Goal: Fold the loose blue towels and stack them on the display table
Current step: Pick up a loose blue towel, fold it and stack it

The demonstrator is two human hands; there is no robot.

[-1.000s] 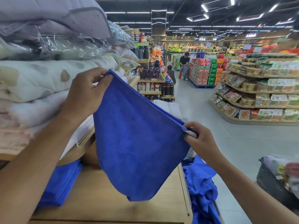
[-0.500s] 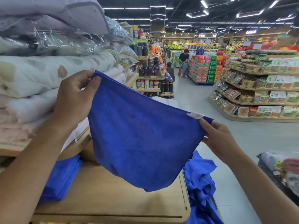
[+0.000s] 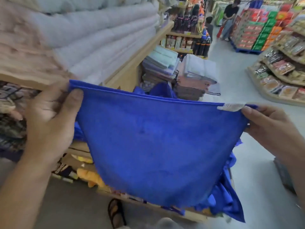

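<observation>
Sandal (image 3: 116, 214) on the floor (image 3: 69, 205) at the bottom of view, just short of the desk (image 3: 189, 212) near edge. Towel (image 3: 156, 142) held in the air above that edge, spread flat and facing the wearer, top hem stretched nearly level, lower hem sagging in a curve. It touches nothing but the hands. Left hand (image 3: 49, 123) pinches the top left corner, thumb on the near face, fingers behind. Right hand (image 3: 270, 129) pinches the top right corner just beside the white label (image 3: 231, 106), thumb likewise in front. Both grips are at the corner tips only. Risks, as judged: a corner may slip from so small a pinch and the towel swing down to the floor, or onto the heap (image 3: 227, 200) of loose blue towels at the desk's right near corner and tangle with it. The hem runs slightly lower on the right, so a fold made from here may come out skewed. A careless fold may also leave the label showing. Beyond, folded stacks (image 3: 189, 76) at the desk's far end, bedding (image 3: 99, 38) shelved far left, shoppers (image 3: 231, 17) down the aisle. View is blurred, so finer detail cannot be read.
</observation>
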